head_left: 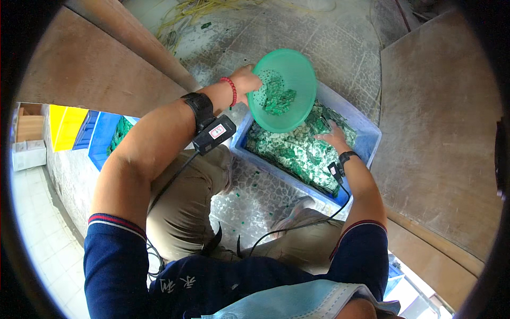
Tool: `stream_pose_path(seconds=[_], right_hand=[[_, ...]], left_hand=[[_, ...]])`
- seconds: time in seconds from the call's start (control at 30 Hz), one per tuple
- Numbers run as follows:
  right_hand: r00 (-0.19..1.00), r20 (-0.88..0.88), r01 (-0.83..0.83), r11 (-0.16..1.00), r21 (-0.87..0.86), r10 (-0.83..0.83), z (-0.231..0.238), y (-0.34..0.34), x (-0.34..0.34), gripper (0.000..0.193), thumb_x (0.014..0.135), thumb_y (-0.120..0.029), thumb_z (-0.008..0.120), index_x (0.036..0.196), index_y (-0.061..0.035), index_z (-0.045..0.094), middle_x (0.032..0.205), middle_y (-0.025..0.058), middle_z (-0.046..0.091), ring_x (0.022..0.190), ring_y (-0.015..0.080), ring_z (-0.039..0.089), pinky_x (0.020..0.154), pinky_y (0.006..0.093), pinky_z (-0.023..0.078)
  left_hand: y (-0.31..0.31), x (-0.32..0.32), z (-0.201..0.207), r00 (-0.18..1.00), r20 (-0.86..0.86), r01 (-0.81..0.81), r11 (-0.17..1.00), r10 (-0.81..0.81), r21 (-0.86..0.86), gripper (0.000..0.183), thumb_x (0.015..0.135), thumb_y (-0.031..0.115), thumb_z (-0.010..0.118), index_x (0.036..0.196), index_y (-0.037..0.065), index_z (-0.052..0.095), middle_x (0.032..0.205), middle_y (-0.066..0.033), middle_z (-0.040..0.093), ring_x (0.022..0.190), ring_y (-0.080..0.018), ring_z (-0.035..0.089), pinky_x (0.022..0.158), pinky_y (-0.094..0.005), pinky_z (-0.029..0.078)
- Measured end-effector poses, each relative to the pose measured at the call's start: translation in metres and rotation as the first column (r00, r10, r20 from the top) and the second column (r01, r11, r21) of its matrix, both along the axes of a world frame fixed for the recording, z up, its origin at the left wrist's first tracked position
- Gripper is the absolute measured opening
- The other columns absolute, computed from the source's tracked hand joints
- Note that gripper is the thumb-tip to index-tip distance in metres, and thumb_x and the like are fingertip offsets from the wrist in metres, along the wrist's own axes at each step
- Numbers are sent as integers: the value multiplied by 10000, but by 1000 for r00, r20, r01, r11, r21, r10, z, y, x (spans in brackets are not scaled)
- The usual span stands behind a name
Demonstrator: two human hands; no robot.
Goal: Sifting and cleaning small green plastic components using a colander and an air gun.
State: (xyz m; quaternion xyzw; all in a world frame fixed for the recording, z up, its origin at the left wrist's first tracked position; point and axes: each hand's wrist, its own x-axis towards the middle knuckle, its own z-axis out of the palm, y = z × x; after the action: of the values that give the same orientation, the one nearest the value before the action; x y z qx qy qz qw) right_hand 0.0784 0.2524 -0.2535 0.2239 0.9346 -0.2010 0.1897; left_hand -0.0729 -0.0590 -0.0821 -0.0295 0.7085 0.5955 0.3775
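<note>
My left hand is closed on the rim of a green plastic colander, tilted above the far left part of a blue bin. A small heap of green flakes lies in the bottom of the colander, over its holes. Shiny green and silvery flat pieces fill much of the blue plastic bin; their exact kind I cannot make out. My right hand reaches over the bin's right side with fingers apart, resting on or just above the pieces. It grips nothing that I can see.
Wooden boards stand to the left and right. Another blue bin with green pieces and a yellow bin are at the left. Yellow strips lie on the far floor. Cables run from both wrist devices.
</note>
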Motion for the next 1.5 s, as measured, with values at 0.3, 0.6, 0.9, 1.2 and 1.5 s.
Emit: stream_pose_path(seconds=[0.3,0.6,0.9,1.2,1.5], right_hand=[[986,129,127,978,-168,-106,-21,12,-9,1005,481,-403,772,1270,-2,296,1225,225,408,1144,316,395,953,364,318],[988,-116,86,990,-110,-99,-25,-1,5,948,500,-371,766,1234,44,333,1158,281,441,1092,337,441,905,363,363],[977,27,212,967,-140,-210,-39,-3,-7,882,566,-350,740,1251,15,320,1203,237,425,1129,346,401,956,396,300],[993,-81,79,997,-15,-80,-7,-25,4,757,627,-309,695,1221,24,365,1156,230,469,1083,352,443,936,432,307],[996,-16,86,996,-23,-87,-28,-19,-10,830,572,-372,724,1202,46,381,1155,240,464,1076,337,457,897,384,374]], left_hand=[[-2,-10,-26,999,-50,-2,1000,0,-30,447,657,-41,505,1095,-23,414,1037,-213,491,837,-372,572,602,-501,526],[-4,-11,-30,970,-172,170,985,-172,-23,582,657,-57,478,1213,40,338,1091,-175,474,899,-346,550,641,-510,511],[-4,1,-11,999,35,29,1000,-28,-12,617,658,-78,449,1244,69,327,1099,-141,476,914,-319,547,670,-524,496],[-4,0,-14,999,-9,44,998,-44,-33,511,674,-57,459,1172,6,362,1038,-187,496,840,-347,573,599,-520,513],[-4,5,-18,999,-12,44,994,-45,-97,579,659,-57,449,1219,52,349,1042,-156,504,867,-310,566,632,-507,510]])
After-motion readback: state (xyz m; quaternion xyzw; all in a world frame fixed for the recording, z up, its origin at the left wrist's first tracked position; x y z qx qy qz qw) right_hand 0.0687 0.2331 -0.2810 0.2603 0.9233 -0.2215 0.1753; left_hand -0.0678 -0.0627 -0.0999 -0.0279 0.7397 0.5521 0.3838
